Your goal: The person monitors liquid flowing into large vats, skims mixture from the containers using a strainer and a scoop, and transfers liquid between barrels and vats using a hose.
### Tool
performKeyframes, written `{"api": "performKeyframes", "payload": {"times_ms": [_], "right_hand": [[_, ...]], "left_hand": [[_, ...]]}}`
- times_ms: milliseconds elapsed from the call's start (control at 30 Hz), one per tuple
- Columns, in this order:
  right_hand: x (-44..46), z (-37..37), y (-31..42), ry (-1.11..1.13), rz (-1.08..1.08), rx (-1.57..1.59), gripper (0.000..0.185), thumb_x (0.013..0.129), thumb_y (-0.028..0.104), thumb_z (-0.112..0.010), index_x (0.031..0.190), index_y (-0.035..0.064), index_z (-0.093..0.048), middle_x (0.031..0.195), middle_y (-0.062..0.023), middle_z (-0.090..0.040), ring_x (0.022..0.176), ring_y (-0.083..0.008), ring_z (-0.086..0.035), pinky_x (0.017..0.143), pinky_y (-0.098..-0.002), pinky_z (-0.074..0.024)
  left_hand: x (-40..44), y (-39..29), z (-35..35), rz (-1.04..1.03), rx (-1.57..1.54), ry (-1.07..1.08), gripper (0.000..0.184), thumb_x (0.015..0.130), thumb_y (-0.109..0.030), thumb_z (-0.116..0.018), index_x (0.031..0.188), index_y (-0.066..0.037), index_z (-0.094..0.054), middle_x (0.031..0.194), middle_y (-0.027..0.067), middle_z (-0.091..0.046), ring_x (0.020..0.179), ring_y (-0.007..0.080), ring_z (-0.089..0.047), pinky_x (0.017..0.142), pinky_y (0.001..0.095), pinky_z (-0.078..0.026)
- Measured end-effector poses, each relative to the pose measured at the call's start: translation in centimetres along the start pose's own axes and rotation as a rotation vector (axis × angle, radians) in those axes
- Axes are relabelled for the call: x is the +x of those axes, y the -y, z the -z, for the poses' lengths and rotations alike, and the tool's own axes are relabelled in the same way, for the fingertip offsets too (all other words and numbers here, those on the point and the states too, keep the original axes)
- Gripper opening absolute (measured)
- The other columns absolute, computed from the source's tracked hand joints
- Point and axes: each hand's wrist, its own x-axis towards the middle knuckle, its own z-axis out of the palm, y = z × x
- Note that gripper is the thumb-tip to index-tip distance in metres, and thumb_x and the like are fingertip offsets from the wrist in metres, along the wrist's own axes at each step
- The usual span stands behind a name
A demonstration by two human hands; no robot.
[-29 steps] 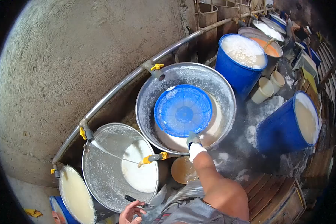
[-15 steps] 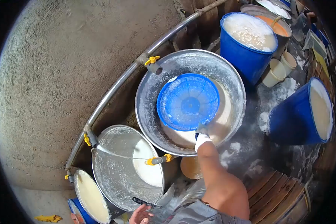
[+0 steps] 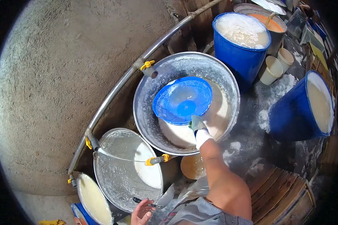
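Note:
A round blue plastic basin (image 3: 186, 108) sits tilted in a large metal vat (image 3: 234, 112) holding whitish liquid. My right hand (image 3: 196, 124), covered in a greyish-green glove with a white band at the wrist, is closed on the basin's near rim. Some of the fingers are hidden by the glove and rim. My left hand (image 3: 141, 212) is at the bottom edge, thumb and fingers apart. Beside its fingertips is a black handle (image 3: 137, 200) at the rim of the second metal vat (image 3: 114, 180). A thin stream from a pipe runs into that vat, which holds white liquid.
A metal pipe (image 3: 112, 92) with yellow-handled valves crosses beside the vats. Blue barrels (image 3: 241, 56) of whitish liquid stand at right and lower left. White buckets (image 3: 271, 71) are near the back barrel. Wooden slats (image 3: 278, 195) lie at lower right.
The blue basin has tipped and shifted slightly left, its far side raised. My left hand has moved up to the black handle. The whole view has shifted a little.

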Motion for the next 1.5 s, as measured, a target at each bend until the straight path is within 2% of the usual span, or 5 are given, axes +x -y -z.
{"api": "performKeyframes", "payload": {"times_ms": [200,400,833,1033,1500], "right_hand": [[-1.5,-0.2,3.4,0.09,-0.042,0.081,0.019,0.098,0.028,-0.055,0.102,0.0114,-0.063,0.082,-0.0073,-0.062,0.066,-0.0196,-0.061,0.062,-0.0403,-0.0549],[-6.0,1.0,5.9,0.134,0.019,0.157,0.022,0.102,0.031,-0.054,0.105,0.0107,-0.063,0.089,-0.0049,-0.063,0.074,-0.0158,-0.064,0.069,-0.0325,-0.057],[-4.0,8.2,0.1,-0.007,0.129,-0.06,0.024,0.101,0.033,-0.054,0.11,0.0124,-0.061,0.092,-0.0057,-0.063,0.075,-0.0192,-0.066,0.068,-0.0374,-0.0582],[-4.0,9.4,1.0,-0.089,-0.055,-0.003,0.025,0.1,0.031,-0.052,0.113,0.0117,-0.061,0.095,-0.0072,-0.063,0.084,-0.0223,-0.066,0.073,-0.0418,-0.0561],[-0.9,9.7,-1.7,-0.154,-0.218,0.066,0.033,0.101,0.028,-0.047,0.13,0.0181,-0.059,0.125,-0.0062,-0.067,0.107,-0.0239,-0.066,0.1,-0.0496,-0.0472]], "left_hand": [[-0.5,-1.4,-1.0,-0.018,0.14,0.091,0.065,0.099,-0.031,-0.072,0.152,-0.002,-0.049,0.135,0.0105,-0.062,0.097,0.0127,-0.06,0.076,0.0252,-0.049],[-1.0,-1.4,-0.9,-0.01,0.102,0.112,0.065,0.097,-0.029,-0.074,0.152,-0.004,-0.05,0.144,0.009,-0.059,0.119,0.0188,-0.057,0.1,0.0332,-0.046],[0.2,2.6,2.3,-0.074,0.146,0.205,0.067,0.096,-0.009,-0.074,0.155,-0.001,-0.043,0.145,0.0176,-0.059,0.116,0.0221,-0.066,0.099,0.0365,-0.051],[-0.2,0.4,1.0,-0.02,0.133,0.152,0.066,0.095,-0.01,-0.075,0.154,-0.002,-0.046,0.143,0.0166,-0.061,0.115,0.022,-0.066,0.097,0.0356,-0.052],[0.3,2.2,1.4,-0.06,0.105,0.148,0.067,0.096,-0.013,-0.075,0.155,-0.004,-0.045,0.143,0.0155,-0.061,0.115,0.0231,-0.066,0.098,0.0374,-0.052]]}}
